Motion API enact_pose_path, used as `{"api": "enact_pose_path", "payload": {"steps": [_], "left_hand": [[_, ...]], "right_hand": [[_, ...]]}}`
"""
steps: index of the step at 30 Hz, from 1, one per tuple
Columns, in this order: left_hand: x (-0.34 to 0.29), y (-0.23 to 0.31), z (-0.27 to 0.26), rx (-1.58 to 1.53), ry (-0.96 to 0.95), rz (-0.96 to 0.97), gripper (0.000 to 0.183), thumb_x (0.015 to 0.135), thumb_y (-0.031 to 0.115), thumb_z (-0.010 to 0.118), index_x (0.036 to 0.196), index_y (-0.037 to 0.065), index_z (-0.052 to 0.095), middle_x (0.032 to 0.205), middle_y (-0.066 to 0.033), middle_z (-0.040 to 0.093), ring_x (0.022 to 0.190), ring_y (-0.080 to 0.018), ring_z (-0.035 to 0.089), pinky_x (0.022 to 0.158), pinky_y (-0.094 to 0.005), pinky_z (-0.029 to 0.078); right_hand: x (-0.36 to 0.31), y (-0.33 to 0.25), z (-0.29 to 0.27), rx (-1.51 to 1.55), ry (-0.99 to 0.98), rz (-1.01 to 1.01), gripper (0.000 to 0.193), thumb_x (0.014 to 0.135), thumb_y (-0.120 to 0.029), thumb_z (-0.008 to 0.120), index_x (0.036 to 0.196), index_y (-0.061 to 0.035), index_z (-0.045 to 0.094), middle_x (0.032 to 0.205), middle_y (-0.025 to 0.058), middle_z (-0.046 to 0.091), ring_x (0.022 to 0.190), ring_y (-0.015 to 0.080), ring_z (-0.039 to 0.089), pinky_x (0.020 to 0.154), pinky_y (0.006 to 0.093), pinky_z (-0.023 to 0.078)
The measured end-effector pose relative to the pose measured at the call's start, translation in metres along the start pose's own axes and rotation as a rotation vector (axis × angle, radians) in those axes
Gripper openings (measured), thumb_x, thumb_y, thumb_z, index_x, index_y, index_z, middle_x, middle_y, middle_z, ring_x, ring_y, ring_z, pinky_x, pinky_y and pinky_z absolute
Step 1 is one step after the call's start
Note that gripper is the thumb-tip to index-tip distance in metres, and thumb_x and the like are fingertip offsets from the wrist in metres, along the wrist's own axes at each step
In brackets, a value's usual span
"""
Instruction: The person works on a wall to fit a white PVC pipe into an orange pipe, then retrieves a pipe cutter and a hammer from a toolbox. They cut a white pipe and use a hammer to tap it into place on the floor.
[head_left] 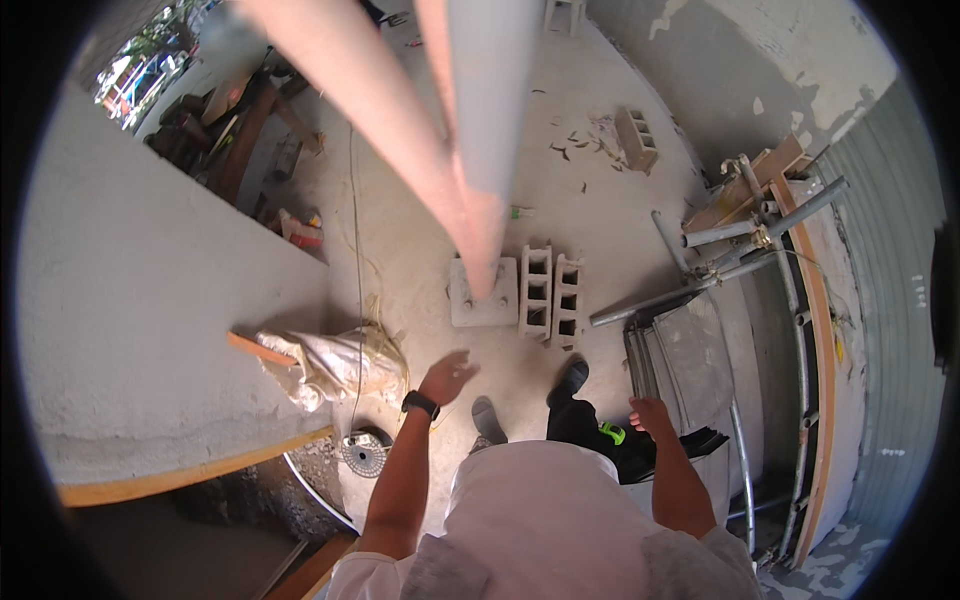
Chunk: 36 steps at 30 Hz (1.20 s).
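The left hand (447,377) is held out with its fingers extended and slightly bent, pointing to the right of its wrist (424,403). Behind that hand, the left forearm (397,490) runs back and a little outward toward the torso (535,510). The right hand (650,415) is loosely curled, its fingers turned inward to the left; how tightly they close is too small to tell. Its forearm (685,475) slants back and outward behind it. The two hands stand well apart, the left one farther forward than the right.
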<state>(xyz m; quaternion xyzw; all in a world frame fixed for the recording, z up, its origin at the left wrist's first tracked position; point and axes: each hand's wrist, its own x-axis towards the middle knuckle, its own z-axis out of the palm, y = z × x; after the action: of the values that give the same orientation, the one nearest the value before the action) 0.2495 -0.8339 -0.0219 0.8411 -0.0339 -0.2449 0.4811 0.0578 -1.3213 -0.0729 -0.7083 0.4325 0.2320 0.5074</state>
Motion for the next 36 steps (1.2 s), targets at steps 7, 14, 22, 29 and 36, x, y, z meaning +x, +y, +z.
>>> {"api": "enact_pose_path", "payload": {"steps": [7,14,22,29,36], "left_hand": [[-0.027,-0.129,0.044,0.686,-0.468,-0.532,0.071,0.091,0.058,0.065,0.142,0.008,0.058,0.124,-0.0196,0.07,0.119,-0.036,0.066,0.105,-0.0453,0.05],[0.024,-0.103,0.16,-0.462,0.189,-1.252,0.049,0.097,0.047,0.066,0.129,0.01,0.066,0.118,-0.0132,0.073,0.104,-0.0264,0.072,0.089,-0.0472,0.057],[0.263,0.01,0.166,0.425,-0.128,-0.352,0.06,0.096,0.057,0.059,0.122,0.005,0.073,0.119,-0.015,0.074,0.111,-0.03,0.069,0.101,-0.0405,0.05],[0.443,0.069,0.161,0.262,-0.133,-0.271,0.048,0.1,0.047,0.059,0.122,0.006,0.071,0.109,-0.0087,0.075,0.092,-0.0216,0.072,0.086,-0.0362,0.057],[0.569,-0.007,0.116,1.062,-0.771,-0.311,0.041,0.106,0.031,0.042,0.146,0.028,0.05,0.128,-0.0117,0.067,0.118,-0.0321,0.062,0.095,-0.0541,0.05]], "right_hand": [[0.077,0.056,-0.096,0.113,0.004,0.341,0.033,0.096,-0.036,0.066,0.092,-0.0039,0.066,0.071,0.0075,0.063,0.054,0.0183,0.059,0.045,0.0319,0.044],[0.153,0.102,-0.212,0.146,0.049,0.358,0.032,0.1,-0.031,0.066,0.105,0.0,0.066,0.086,0.0168,0.072,0.068,0.0311,0.071,0.057,0.0425,0.058],[0.21,0.02,-0.22,0.412,0.046,0.301,0.035,0.097,-0.032,0.067,0.1,0.0033,0.065,0.081,0.0158,0.071,0.064,0.0261,0.069,0.056,0.0394,0.056],[0.263,-0.078,-0.233,0.329,0.151,0.019,0.026,0.096,-0.021,0.069,0.103,0.0041,0.071,0.08,0.0129,0.071,0.065,0.0197,0.069,0.057,0.0336,0.056],[0.389,-0.362,-0.292,0.337,0.387,-0.385,0.02,0.098,-0.019,0.065,0.101,0.0004,0.07,0.078,0.0062,0.066,0.065,0.0115,0.062,0.058,0.0259,0.052]]}}
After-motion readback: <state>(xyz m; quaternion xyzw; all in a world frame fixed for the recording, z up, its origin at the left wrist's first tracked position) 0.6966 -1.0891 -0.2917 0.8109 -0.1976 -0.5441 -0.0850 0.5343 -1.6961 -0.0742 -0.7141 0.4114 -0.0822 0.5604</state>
